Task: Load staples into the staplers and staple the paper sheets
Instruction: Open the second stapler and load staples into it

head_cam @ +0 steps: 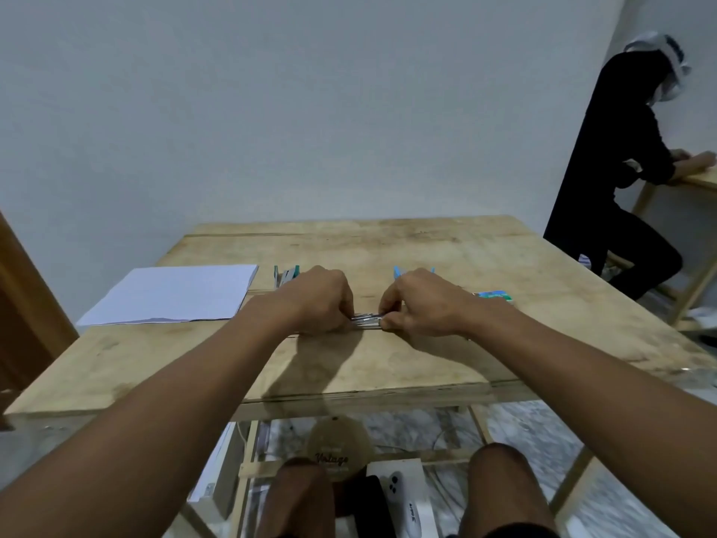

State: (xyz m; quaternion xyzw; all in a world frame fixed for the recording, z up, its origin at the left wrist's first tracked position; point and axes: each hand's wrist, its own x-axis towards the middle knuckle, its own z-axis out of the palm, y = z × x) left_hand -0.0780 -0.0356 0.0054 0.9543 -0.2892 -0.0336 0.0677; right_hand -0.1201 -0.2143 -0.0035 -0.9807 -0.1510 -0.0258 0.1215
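Pale grey wall backs a rough wooden tabletop [426, 363] made of planks, with a seam running across its middle. Near the left edge lies a stack of white paper sheets [170, 295], flat, its near corner just at the edge. Beside the stack, toward the far side, a teal stapler [286, 274] stands partly hidden behind the left hand [322, 300].

That left hand rests on the tabletop's middle, fingers curled and pinching one end of a silver metal piece [366, 319]. The piece is narrow and lies along the seam; most of it is covered, so whether it is a stapler's track or a strip of staples cannot be told. The right hand [423, 304] grips its other end, thumb and fingertips clamped on it, knuckles up.

Behind the right hand peeks a light blue stapler [399, 271]. Further right, toward the right edge, sits a small green and blue box [496, 296].

Beyond the right edge a person in black clothing [620, 180] sits leaning on another wooden table [698, 179]. Under the near edge, between the knees, a white phone [403, 498] lies on a white box.
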